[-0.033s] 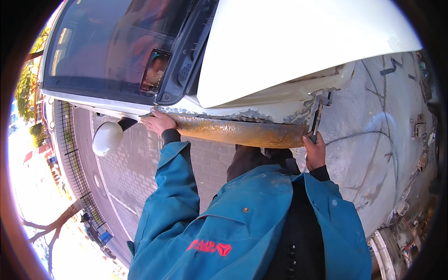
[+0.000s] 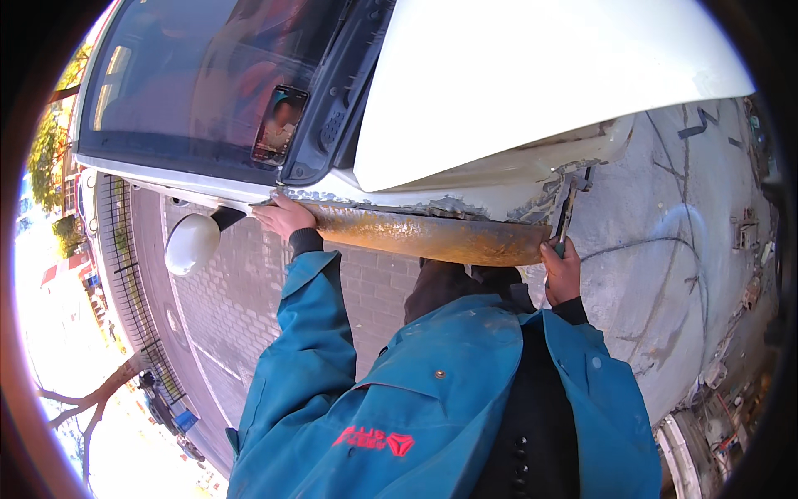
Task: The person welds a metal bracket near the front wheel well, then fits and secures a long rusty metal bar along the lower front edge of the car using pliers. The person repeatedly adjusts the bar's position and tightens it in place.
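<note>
A long, curved fender panel (image 2: 432,237), rusty orange-brown with grey patches, lies against the side of a white car, below its hood (image 2: 532,83). At the panel's left end my left hand (image 2: 287,218) holds its edge, thumb up and fingers reaching toward the base of the windshield. My right hand (image 2: 563,270) is closed at the right end, around the dark green handle of a tool (image 2: 559,248) and touching the panel's corner. The tool's far part is hard to tell from the metal bracket (image 2: 568,200) beside it. Chipped, flaking paint (image 2: 449,205) runs along the body seam above the panel.
A white side mirror (image 2: 193,245) juts out at left. A phone (image 2: 280,125) shows at the windshield's lower corner. Grey paving (image 2: 224,291) lies below, with a fence (image 2: 125,274) farther left. A dark cable (image 2: 640,241) crosses the concrete at right, near scrap parts (image 2: 682,449).
</note>
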`<state>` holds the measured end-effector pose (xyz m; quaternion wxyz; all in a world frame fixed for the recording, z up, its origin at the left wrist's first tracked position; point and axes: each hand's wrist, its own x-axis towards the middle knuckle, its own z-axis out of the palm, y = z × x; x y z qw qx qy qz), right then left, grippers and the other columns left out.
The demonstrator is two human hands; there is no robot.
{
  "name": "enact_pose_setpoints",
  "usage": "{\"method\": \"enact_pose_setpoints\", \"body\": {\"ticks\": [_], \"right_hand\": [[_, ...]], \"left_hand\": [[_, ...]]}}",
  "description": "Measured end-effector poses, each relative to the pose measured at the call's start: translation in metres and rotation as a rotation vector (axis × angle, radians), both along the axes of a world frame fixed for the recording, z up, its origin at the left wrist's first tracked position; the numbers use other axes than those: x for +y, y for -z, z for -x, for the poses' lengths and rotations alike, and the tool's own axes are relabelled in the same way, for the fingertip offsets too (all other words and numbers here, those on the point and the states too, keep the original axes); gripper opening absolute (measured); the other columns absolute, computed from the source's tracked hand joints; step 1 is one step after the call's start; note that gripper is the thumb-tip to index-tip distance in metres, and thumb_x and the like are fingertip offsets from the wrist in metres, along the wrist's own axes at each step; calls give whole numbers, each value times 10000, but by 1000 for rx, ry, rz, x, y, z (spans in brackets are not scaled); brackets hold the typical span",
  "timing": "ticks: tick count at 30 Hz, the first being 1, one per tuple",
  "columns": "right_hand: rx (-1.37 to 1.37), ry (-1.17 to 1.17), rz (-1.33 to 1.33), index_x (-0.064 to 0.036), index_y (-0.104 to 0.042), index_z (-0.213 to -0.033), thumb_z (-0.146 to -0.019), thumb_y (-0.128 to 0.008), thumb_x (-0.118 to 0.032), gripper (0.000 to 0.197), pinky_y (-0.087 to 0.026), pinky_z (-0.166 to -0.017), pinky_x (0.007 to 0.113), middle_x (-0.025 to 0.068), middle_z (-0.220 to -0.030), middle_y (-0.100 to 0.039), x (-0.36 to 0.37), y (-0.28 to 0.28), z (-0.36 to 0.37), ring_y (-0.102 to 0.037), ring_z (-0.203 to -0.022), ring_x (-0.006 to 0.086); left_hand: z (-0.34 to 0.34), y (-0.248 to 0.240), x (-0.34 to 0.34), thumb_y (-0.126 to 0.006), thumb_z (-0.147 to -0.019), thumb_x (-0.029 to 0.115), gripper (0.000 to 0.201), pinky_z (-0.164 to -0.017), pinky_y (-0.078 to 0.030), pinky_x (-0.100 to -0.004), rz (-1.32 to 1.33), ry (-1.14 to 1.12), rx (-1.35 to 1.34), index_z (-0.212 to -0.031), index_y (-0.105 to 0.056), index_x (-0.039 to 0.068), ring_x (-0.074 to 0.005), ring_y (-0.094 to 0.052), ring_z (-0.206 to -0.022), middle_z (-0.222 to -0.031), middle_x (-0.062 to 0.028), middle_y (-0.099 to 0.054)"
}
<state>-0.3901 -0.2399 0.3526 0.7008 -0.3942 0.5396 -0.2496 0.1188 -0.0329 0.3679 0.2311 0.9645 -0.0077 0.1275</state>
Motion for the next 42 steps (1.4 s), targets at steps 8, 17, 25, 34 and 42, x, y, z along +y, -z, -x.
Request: {"method": "enact_pose_setpoints", "body": {"ticks": [8,17,25,34,42], "right_hand": [[-29,-25,-7,-59,-606,-987,-998,-698,-72,93,-403,-657,260,-13,-820,-568,-5,4,1,-508,-732,76],[-52,7,-15,-69,-602,-985,-1006,-693,-78,94,-382,-618,250,-16,-797,-555,-5,1,-2,-487,-694,68],[-81,16,-16,-71,-598,-1042,-1017,-686,-86,93,-431,-651,242,-7,-831,-571,-5,3,-3,-518,-727,75],[-61,1,-28,-88,-587,-1031,-1022,-686,-95,99,-476,-675,244,4,-872,-600,-9,14,3,-551,-729,86],[-42,20,4,-90,-578,-1012,-1028,-678,-100,102,-400,-602,245,-6,-795,-555,-5,6,-1,-470,-654,74]], "left_hand": [[7,-8,-5,-454,-1106,433,852,-1319,-151,-473,32,-3,39,-1626,-108,-147,-435,-191,-1598,-1704,-341,-187],[11,-10,-9,-490,-1094,414,835,-1321,-154,-464,87,-14,-2,-1615,-169,-154,-434,-190,-1599,-1699,-338,-207],[14,-9,10,-443,-1112,370,750,-1302,-169,-487,128,127,-43,-1609,-219,-145,-465,-219,-1577,-1683,-347,-247],[1,-14,65,-508,-1042,210,621,-1251,-278,-495,87,356,-23,-1617,-381,12,-466,-400,-1463,-1671,-250,-366],[0,-7,65,-541,-1040,242,615,-1232,-306,-509,149,328,-19,-1612,-418,52,-482,-428,-1435,-1655,-263,-383]]}}
